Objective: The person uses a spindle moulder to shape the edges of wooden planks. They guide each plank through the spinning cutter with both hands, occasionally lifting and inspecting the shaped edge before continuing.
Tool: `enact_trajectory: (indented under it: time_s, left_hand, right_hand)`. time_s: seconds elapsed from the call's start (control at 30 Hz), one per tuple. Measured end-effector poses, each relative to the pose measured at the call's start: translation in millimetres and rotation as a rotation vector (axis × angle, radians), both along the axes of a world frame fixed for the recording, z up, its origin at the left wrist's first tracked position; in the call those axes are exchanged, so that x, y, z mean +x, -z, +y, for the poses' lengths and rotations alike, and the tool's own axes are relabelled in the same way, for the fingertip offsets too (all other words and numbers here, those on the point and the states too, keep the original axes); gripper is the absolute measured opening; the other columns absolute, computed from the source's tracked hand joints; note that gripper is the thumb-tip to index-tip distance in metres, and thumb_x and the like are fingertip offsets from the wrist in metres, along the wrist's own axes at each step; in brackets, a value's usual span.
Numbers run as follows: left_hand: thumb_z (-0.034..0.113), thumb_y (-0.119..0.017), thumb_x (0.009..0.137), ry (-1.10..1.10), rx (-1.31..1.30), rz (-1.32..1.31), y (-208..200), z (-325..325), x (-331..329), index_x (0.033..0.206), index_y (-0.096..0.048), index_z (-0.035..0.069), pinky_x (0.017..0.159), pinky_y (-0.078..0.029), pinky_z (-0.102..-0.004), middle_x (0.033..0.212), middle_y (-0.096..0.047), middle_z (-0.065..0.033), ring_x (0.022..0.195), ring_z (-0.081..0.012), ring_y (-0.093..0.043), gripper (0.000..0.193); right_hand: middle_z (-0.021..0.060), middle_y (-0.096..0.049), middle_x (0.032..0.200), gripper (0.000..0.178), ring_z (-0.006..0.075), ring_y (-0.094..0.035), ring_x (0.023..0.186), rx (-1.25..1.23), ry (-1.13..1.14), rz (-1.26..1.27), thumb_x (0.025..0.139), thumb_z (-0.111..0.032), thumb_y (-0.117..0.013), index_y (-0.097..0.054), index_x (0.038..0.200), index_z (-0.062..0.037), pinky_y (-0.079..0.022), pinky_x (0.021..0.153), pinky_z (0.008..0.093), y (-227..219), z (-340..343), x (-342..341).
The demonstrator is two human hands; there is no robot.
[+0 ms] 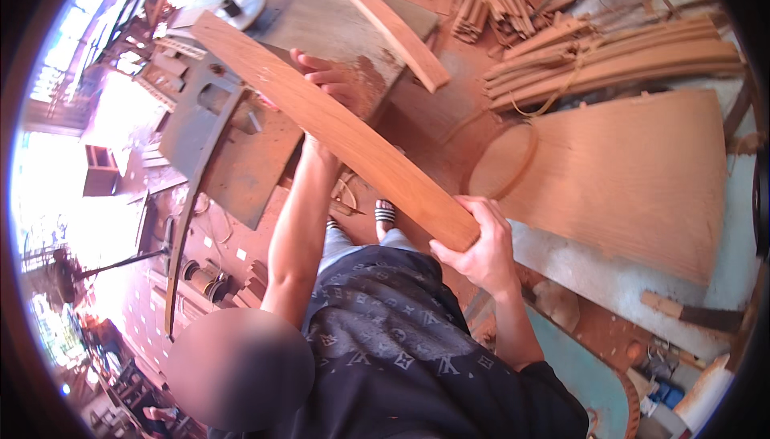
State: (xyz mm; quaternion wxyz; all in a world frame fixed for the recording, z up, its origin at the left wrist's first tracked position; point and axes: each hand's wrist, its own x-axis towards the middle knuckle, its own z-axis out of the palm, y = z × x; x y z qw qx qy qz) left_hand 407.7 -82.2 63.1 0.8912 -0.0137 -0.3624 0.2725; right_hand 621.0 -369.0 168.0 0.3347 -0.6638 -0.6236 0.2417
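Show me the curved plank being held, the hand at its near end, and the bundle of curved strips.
curved plank (345,130), head view, middle of its face
right hand (480,245), head view, back of hand
bundle of curved strips (618,60), head view, middle strip

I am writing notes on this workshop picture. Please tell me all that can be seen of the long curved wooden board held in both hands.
The curved wooden board is a long, flat plank of reddish-brown wood, smooth-faced, with a gentle bend along its length. It runs slantwise from the upper left, over the grey machine table, down to the lower right. The right hand grips its near end, fingers wrapped over the edge. The left hand holds it near the middle, partly hidden behind it. Its far end lies over the table; contact there is unclear.
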Motion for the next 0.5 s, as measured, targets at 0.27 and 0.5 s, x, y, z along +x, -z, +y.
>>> enact_trajectory:
  time_s: [0.27,0.5]
  left_hand:
    - [0.053,-0.053,0.109,-0.277,-0.116,-0.091,7.5,-4.5,-11.0,0.140,-0.070,0.018,0.096,-0.052,-0.0371,0.146,-0.068,-0.0040,0.120,-0.0165,-0.065,0.050]
    - [0.072,-0.069,0.090,-0.575,-0.189,0.086,2.4,-15.0,-20.4,0.140,-0.065,0.014,0.090,-0.054,-0.0409,0.129,-0.068,-0.0057,0.109,-0.0204,-0.065,0.077]
  right_hand:
    - [0.0184,-0.070,0.111,0.061,0.0401,-0.066,0.105,0.065,-0.016,-0.083,0.064,-0.016,-0.093,-0.064,0.117,-0.0019,-0.052,0.095,0.0502,15.9,-1.7,-22.0]
    - [0.0200,-0.068,0.113,0.060,0.0399,-0.066,0.105,0.112,-0.025,-0.011,0.066,-0.019,-0.091,-0.062,0.116,-0.0015,-0.053,0.094,0.0496,49.3,-6.8,-32.9]
